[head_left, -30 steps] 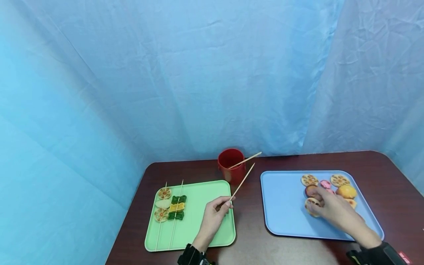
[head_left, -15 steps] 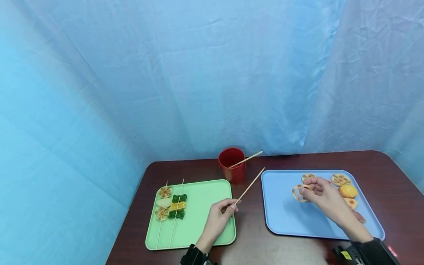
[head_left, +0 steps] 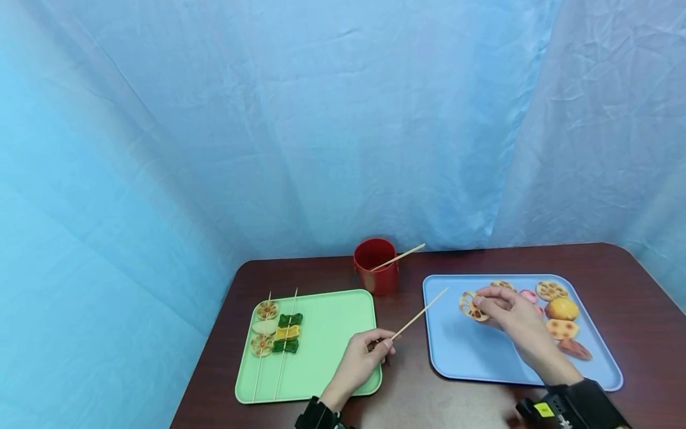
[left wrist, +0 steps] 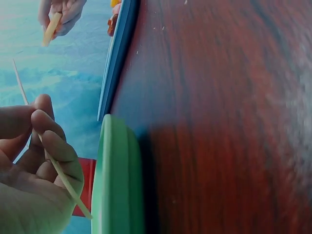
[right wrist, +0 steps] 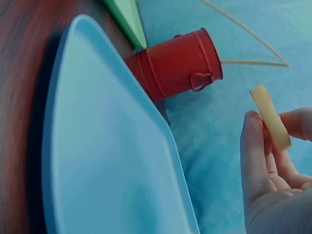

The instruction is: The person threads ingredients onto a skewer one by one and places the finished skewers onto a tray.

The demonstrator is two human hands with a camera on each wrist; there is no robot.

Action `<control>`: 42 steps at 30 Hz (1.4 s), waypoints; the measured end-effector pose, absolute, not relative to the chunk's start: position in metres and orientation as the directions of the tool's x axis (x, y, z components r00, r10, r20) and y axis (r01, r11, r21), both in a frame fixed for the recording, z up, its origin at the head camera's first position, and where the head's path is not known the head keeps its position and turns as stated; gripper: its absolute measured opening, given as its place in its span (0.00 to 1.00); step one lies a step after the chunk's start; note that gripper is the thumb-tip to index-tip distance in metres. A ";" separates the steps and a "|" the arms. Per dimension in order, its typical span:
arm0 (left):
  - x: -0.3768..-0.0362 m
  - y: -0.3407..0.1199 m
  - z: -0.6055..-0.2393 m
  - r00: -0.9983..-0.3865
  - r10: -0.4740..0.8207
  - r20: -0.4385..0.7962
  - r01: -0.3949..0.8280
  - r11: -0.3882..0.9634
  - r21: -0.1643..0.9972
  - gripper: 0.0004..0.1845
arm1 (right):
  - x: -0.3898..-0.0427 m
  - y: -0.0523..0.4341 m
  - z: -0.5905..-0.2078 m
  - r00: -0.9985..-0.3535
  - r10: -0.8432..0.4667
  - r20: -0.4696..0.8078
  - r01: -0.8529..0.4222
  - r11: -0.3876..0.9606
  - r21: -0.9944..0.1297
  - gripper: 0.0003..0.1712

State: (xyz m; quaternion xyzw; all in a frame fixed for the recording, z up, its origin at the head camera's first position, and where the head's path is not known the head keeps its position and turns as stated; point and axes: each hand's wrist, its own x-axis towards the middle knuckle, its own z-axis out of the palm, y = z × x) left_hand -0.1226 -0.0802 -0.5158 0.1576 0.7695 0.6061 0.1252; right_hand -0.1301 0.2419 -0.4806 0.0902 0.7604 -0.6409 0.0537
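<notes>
Right hand (head_left: 506,313) now pinching a lotus root slice (head_left: 470,306), lifted off the blue tray (head_left: 455,357) — drifting toward the bamboo skewer (head_left: 419,314). Left hand (head_left: 363,359) gripping that skewer, tip swinging rightward — closing in, threading probably next.

Beside the red cup (head_left: 376,266), the lower stretch of the bamboo skewer (head_left: 418,313) is buried in the left hand (head_left: 364,360), so its blunt end cannot be seen. In the left wrist view that hand (left wrist: 34,175) is cut off by the picture's left and bottom edges. The right hand (head_left: 506,313) covers part of the lotus root slice (head_left: 471,305) and some food pieces behind it on the blue tray (head_left: 455,357); one there is perhaps pink, too small to tell. In the right wrist view the slice (right wrist: 270,124) shows only edge-on, its holes hidden.
</notes>
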 end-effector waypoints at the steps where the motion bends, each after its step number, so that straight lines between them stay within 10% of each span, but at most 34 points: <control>1: -0.122 -0.080 -0.516 -0.918 0.397 -0.003 0.090 0.215 0.972 0.11 | -0.131 0.241 -0.481 -0.974 0.080 -0.211 0.222 0.163 -0.961 0.35; 20: -0.119 -0.078 -0.516 -0.904 0.427 0.022 0.150 0.268 0.952 0.11 | -0.137 0.236 -0.472 -0.966 0.039 -0.255 0.228 -0.337 -0.914 0.33; 35: -0.118 -0.075 -0.514 -0.905 0.425 -0.004 0.109 0.241 0.964 0.11 | -0.132 0.230 -0.472 -0.990 0.021 -0.137 0.122 -0.334 -0.934 0.25; 42: -0.118 -0.072 -0.515 -0.909 0.417 -0.011 0.098 0.239 0.966 0.10 | -0.133 0.227 -0.469 -0.988 0.085 -0.133 0.125 -0.093 -0.988 0.33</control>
